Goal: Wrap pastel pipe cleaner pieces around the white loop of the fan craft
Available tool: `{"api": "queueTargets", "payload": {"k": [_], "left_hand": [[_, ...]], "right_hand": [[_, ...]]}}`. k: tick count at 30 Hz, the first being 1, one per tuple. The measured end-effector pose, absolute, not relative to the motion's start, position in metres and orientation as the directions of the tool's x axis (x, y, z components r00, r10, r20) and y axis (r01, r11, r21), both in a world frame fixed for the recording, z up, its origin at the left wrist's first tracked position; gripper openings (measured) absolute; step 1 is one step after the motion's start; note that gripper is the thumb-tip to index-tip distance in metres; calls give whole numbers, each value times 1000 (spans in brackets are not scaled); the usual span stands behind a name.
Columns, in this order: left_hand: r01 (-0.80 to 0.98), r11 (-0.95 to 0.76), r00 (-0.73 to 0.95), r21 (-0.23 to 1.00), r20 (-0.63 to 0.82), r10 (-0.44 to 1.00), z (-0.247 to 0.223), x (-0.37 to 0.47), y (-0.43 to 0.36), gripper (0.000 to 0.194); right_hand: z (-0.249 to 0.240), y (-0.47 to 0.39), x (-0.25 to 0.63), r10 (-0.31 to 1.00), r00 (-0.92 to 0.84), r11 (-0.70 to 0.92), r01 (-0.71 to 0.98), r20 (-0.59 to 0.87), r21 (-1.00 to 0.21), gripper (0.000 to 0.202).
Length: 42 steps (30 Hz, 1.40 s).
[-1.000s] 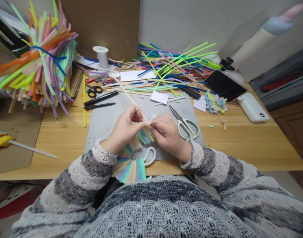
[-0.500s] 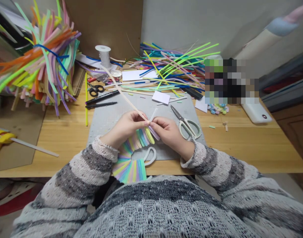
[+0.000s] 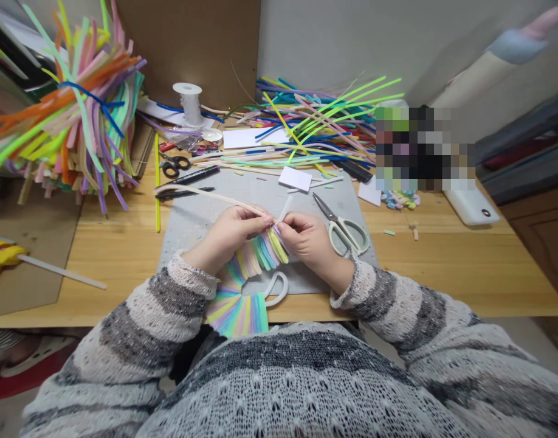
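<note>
Both my hands meet over the grey cutting mat [image 3: 183,243]. My left hand [image 3: 233,234] is closed in a pinch on a long cream pipe cleaner [image 3: 215,196], whose free end reaches left over the pens. My right hand [image 3: 306,240] pinches at the end of a curved, pleated band of pastel pipe cleaners [image 3: 237,313], close against the left fingertips. A short white stem [image 3: 285,208] sticks up between the hands. The band curls below my left hand to the table's front edge. A white loop [image 3: 279,289] lies beside it.
White-handled scissors [image 3: 345,228] lie right of my right hand. Black scissors [image 3: 174,164] and black pens [image 3: 190,178] are at the left. Loose pipe cleaners [image 3: 324,121] are heaped behind, near a spool [image 3: 188,103]. A big bundle [image 3: 87,109] and a yellow glue gun [image 3: 3,252] stand left.
The cream pipe cleaner's free end has swung down and left, from slanting upward to nearly level. The lilac strip by my right fingers shows less. Both hands stay nearly in place.
</note>
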<state>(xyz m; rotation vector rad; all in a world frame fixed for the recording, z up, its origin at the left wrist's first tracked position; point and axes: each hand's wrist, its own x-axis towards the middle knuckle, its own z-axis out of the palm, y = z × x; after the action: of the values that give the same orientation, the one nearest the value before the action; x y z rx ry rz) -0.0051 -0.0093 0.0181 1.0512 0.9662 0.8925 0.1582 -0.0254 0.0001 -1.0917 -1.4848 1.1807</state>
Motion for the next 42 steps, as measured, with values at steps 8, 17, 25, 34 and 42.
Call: {"api": "queueTargets", "payload": {"k": [8, 17, 25, 34, 42], "left_hand": [[-138, 295, 273, 945, -250, 929, 23, -4, -11, 20], [-104, 213, 265, 972, -179, 947, 25, -3, -14, 18], [62, 33, 254, 998, -48, 966, 29, 0, -20, 18], [-231, 327, 311, 916, -249, 917, 23, 0, -9, 25], [-293, 382, 373, 877, -263, 890, 17, -1, -5, 32]], "right_hand": [[3, -27, 159, 962, -250, 127, 53, 110, -990, 24], [-1, -26, 159, 963, -194, 212, 108, 189, -971, 25], [0, -25, 158, 970, -122, 230, 191, 210, -954, 23], [1, -22, 156, 961, -192, 225, 122, 199, -967, 24], [1, -22, 155, 954, -213, 242, 125, 212, -962, 24]]}}
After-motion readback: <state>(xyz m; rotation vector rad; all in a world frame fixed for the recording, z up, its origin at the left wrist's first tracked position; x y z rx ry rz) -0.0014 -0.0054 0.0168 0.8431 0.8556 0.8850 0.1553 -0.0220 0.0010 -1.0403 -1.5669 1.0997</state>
